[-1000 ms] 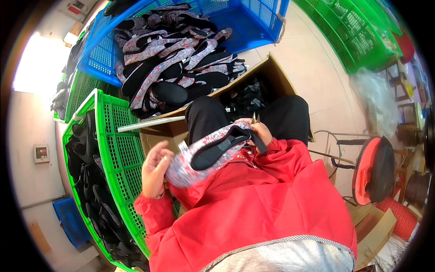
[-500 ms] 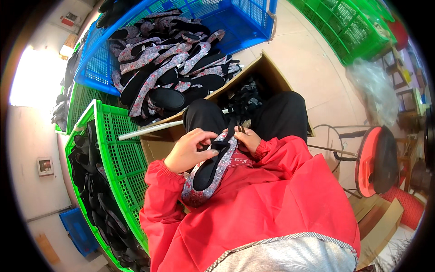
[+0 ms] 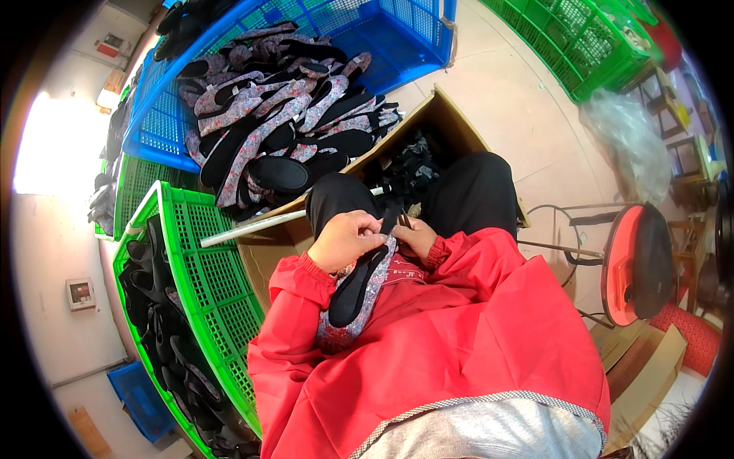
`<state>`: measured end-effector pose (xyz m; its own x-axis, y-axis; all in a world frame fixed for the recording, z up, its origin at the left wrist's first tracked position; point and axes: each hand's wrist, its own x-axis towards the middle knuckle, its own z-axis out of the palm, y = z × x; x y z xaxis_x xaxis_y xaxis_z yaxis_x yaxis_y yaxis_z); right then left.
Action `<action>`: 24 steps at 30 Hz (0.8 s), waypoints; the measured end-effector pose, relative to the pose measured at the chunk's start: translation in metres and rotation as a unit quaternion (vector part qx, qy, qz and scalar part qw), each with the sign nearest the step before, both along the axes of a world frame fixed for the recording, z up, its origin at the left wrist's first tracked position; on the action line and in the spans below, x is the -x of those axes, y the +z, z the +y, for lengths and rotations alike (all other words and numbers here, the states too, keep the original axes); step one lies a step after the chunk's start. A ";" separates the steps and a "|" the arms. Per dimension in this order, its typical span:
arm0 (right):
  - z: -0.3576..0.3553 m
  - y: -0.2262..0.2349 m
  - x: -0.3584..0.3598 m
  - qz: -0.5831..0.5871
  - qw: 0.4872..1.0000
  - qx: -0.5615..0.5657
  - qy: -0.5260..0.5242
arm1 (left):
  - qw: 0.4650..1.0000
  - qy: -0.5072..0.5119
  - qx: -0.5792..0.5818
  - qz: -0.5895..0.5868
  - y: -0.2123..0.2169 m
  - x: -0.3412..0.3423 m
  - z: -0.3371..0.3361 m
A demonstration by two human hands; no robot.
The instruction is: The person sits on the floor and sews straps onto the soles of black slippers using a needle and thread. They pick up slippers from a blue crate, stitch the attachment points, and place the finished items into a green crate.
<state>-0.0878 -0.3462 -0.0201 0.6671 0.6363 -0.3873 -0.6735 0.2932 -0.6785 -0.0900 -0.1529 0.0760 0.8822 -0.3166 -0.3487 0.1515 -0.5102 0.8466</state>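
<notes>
A floral fabric shoe with a black insole (image 3: 350,300) lies across my lap, its toe end pointing away from me. My left hand (image 3: 345,240) is closed on the far part of the shoe, fingers pinching near a black strap (image 3: 390,218) that sticks up there. Close beside it on the right, my right hand (image 3: 417,237) is closed around small dark scissors (image 3: 404,220), whose thin pointed tips are by the strap. Most of the scissors is hidden in the fingers, and whether the tips touch the strap I cannot tell.
Beyond my knees stands a cardboard box (image 3: 459,126) with black scraps (image 3: 413,168). A blue crate (image 3: 397,61) holds a heap of floral shoes (image 3: 283,115). Left is a green crate (image 3: 214,268) of black shoes; a white pole (image 3: 267,222) slants nearby. A red-and-black stool (image 3: 631,264) stands right.
My left hand has slid forward along the shoe toward the strap and my right hand. The shoe's near end has shifted slightly right. The right hand stays in nearly the same place.
</notes>
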 end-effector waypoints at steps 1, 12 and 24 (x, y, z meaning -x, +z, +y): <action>0.000 0.004 0.000 -0.001 1.000 0.004 -0.001 | 1.000 0.016 0.000 0.014 -0.001 0.000 0.002; -0.018 0.014 -0.027 -0.080 0.971 0.018 -0.225 | 0.960 0.133 -0.063 -0.239 0.054 0.026 -0.017; -0.002 0.167 -0.006 -0.371 0.909 -0.190 0.021 | 0.857 0.129 0.465 0.183 0.036 0.070 -0.060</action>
